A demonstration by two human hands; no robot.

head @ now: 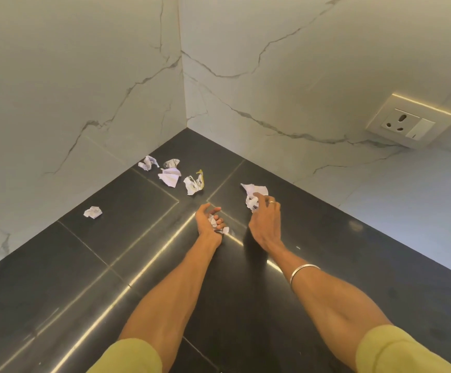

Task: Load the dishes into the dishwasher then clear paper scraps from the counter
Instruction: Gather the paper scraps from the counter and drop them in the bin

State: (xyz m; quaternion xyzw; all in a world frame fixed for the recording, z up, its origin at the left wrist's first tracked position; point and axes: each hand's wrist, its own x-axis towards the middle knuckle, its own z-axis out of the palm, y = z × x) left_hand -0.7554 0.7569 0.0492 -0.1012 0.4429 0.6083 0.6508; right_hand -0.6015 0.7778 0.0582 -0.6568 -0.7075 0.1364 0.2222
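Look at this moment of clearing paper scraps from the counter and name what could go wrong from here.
1. The left hand is cupped loosely round small scraps; adding more may spill some back onto the counter.
2. The right hand pinches only the near edge of a crumpled paper, which might tear or slip.
3. The lone scrap lies far left of the others and could be missed.

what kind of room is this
Probably a kitchen corner: a dark tiled counter meets marble-look wall panels, with a wall socket just above counter level.
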